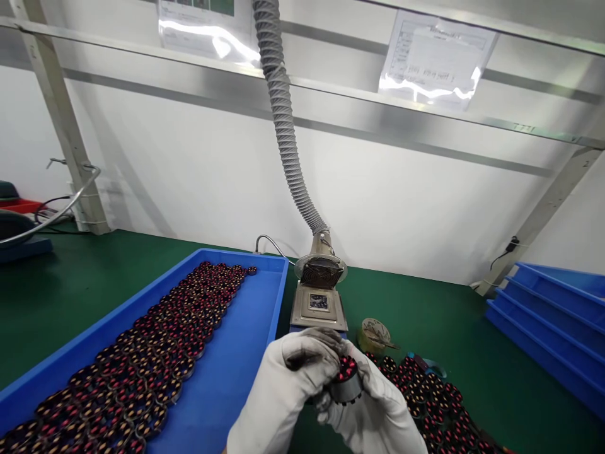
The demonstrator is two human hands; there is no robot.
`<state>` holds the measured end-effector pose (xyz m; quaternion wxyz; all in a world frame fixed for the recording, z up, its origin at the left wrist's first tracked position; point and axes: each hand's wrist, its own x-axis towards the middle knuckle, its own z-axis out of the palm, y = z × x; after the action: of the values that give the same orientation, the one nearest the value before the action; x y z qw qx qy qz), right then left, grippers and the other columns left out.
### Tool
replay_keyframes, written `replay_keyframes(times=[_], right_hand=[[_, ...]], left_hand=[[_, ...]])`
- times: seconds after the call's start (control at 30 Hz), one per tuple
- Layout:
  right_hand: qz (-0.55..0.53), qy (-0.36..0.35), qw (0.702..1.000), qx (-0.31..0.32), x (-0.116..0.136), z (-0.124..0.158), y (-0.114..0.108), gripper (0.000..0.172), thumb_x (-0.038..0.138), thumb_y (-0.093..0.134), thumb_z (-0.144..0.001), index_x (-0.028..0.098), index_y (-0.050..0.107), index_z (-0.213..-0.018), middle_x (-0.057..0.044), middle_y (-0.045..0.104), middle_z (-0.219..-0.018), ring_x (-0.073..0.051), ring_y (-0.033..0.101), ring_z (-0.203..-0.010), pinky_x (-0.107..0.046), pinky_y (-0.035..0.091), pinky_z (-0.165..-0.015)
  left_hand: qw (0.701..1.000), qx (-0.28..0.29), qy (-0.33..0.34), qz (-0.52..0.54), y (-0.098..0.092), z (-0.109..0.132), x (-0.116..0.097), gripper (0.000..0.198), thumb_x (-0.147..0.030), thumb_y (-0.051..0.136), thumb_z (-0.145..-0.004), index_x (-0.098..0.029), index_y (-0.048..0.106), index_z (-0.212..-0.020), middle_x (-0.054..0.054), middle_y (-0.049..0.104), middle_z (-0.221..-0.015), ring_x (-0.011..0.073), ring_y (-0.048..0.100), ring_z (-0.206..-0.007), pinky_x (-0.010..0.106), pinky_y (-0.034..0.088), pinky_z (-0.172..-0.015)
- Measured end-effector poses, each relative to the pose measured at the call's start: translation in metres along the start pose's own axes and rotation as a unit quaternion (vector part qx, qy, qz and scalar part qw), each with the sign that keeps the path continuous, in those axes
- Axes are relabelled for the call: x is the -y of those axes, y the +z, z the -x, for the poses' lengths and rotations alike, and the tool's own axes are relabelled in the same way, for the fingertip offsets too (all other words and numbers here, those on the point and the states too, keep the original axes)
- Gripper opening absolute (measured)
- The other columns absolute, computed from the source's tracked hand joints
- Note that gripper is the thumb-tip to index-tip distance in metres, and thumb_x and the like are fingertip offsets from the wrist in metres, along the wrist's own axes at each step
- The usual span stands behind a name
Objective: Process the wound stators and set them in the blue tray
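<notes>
Both my hands wear white gloves and meet at the bottom middle of the view. Between them is a small round wound coil part [346, 378], dark with red windings on top. My left hand [288, 384] curls over it from the left, fingers closed on its top edge. My right hand [378, 410] cups it from below and the right. Just beyond my hands stands a small metal solder pot [319, 306] with a square opening.
A long blue tray [236, 334] at the left holds several rows of the same coil parts [155, 353]. More coils [425, 397] lie loose on the green bench at the right, by a small round tin [373, 333]. A grey ribbed extraction hose [283, 120] hangs over the pot. Stacked blue trays [553, 321] stand far right.
</notes>
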<state>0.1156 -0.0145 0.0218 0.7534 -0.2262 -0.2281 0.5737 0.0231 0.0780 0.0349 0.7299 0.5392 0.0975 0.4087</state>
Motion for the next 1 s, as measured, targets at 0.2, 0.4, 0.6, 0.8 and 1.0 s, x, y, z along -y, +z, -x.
replay_keyframes(times=[0.2, 0.4, 0.6, 0.8, 1.0], right_hand=[[0.021, 0.002, 1.0, -0.013, 0.008, 0.005, 0.002, 0.032, 0.035, 0.072, -0.066, 0.021, 0.065, -0.093, -0.007, 0.071, -0.085, -0.017, 0.067, -0.07, -0.028, 0.051, -0.066], [0.092, -0.075, 0.992, -0.033, 0.005, -0.009, -0.014, 0.04, 0.031, 0.082, -0.053, 0.021, 0.065, -0.087, -0.002, 0.07, -0.075, -0.014, 0.065, -0.062, -0.024, 0.053, -0.057], [0.273, -0.358, 0.877, -0.167, -0.014, -0.007, -0.014, 0.04, 0.014, 0.079, -0.056, 0.024, 0.063, -0.091, -0.005, 0.068, -0.097, -0.019, 0.064, -0.087, -0.027, 0.053, -0.071], [0.529, -0.541, 0.635, -0.155, -0.032, -0.005, -0.008, 0.06, -0.006, 0.064, -0.062, 0.039, 0.062, -0.102, 0.001, 0.062, -0.11, -0.023, 0.058, -0.101, -0.04, 0.049, -0.084], [0.524, -0.618, 0.549, -0.206, -0.037, -0.014, -0.009, 0.049, 0.001, 0.065, -0.062, 0.036, 0.065, -0.096, 0.0, 0.062, -0.104, -0.023, 0.061, -0.091, -0.039, 0.053, -0.075]], left_hand=[[0.996, -0.031, 0.016, -0.078, -0.011, 0.001, -0.011, 0.013, -0.024, 0.074, -0.066, -0.024, 0.07, -0.078, 0.001, 0.067, -0.088, 0.0182, 0.061, -0.086, 0.019, 0.047, -0.077], [0.991, 0.029, 0.052, -0.12, 0.007, 0.006, -0.013, 0.014, -0.009, 0.062, -0.067, -0.021, 0.069, -0.066, 0.003, 0.065, -0.076, 0.018, 0.06, -0.075, 0.02, 0.049, -0.063], [0.984, -0.119, 0.115, -0.069, 0.004, 0.012, -0.013, 0.004, -0.022, 0.068, -0.071, -0.025, 0.069, -0.068, 0.0, 0.067, -0.083, 0.0185, 0.061, -0.085, 0.019, 0.049, -0.076], [0.997, 0.041, -0.069, -0.005, 0.009, 0.006, -0.012, 0.031, -0.031, 0.07, -0.074, -0.019, 0.065, -0.102, 0.008, 0.066, -0.103, 0.0263, 0.058, -0.098, 0.031, 0.048, -0.085], [0.98, -0.117, -0.015, 0.161, 0.013, 0.004, 0.009, 0.021, -0.034, 0.08, -0.063, -0.02, 0.07, -0.075, 0.004, 0.07, -0.081, 0.0178, 0.064, -0.082, 0.02, 0.049, -0.079]])
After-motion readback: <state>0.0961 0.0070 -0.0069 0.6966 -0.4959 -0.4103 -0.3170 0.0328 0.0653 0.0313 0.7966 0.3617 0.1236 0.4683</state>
